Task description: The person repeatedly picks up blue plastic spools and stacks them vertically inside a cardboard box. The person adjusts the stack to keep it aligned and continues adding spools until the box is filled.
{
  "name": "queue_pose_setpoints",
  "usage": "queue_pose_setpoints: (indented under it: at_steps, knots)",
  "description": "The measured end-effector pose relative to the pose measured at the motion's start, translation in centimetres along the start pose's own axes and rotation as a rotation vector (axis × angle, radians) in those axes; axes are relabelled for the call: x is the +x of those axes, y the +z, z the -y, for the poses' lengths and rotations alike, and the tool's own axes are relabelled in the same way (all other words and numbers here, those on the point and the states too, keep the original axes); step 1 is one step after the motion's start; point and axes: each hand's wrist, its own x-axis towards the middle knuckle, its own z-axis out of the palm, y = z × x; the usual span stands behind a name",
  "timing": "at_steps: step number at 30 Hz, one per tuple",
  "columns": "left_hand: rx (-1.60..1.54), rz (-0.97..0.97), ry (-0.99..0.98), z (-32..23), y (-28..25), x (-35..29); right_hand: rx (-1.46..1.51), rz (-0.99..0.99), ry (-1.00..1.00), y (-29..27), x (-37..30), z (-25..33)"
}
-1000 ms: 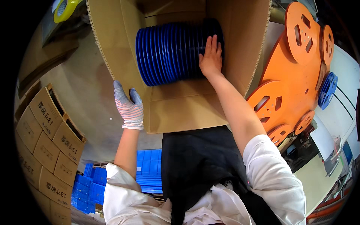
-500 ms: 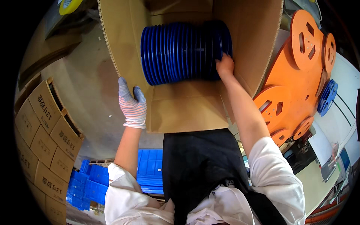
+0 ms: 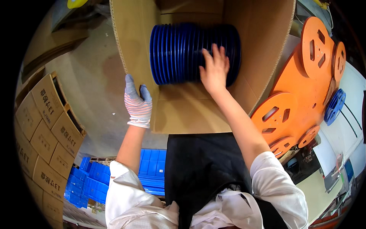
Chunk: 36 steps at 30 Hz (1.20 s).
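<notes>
An opened cardboard box (image 3: pixel 190 114) stands in front of me. Inside it lies a row of blue plastic discs (image 3: pixel 177 53), on edge and packed side by side like reel flanges. My left hand (image 3: pixel 138 103), in a striped grey and white glove, holds the box's near left edge, its thumb apart from the fingers. Over the right half of the row is my bare right hand (image 3: pixel 215 70), fingers spread and nothing held in it. Whether its fingertips touch the discs I cannot tell.
On the right stands a large orange panel (image 3: pixel 301 84) carrying orange slotted discs, with a blue reel (image 3: pixel 335 107) beside it. Stacked cartons (image 3: pixel 45 141) fill the left side. Blue plastic crates (image 3: pixel 152 168) sit below, near a pale table (image 3: pixel 320 194) at lower right.
My right hand has moved left from the row's right end, and its fingers have spread. The discs there now look more evenly lined up. My left hand stays at the box edge.
</notes>
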Motion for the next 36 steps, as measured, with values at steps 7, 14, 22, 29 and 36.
queue_pose_setpoints:
  at_steps: [7,14,22,29,36]
  knots:
    - [-0.045,0.004,-0.014,-0.2,0.3,0.7,-0.175,0.352,-0.258,6.2,4.9,-2.3]
    - [-0.021,-0.023,0.149,-0.7,0.9,1.0,-0.574,0.497,-0.11,3.0,1.6,-5.6]
    - [-0.043,-0.033,0.112,-0.3,1.0,1.0,-0.206,0.252,-0.001,2.5,-1.3,-4.3]
    - [-0.081,-0.012,0.087,-0.7,0.8,1.2,-0.226,0.079,0.3,4.0,-2.1,-8.9]
    - [0.023,0.051,-0.003,1.6,-1.0,0.8,-0.115,0.049,0.304,4.0,-0.5,-8.5]
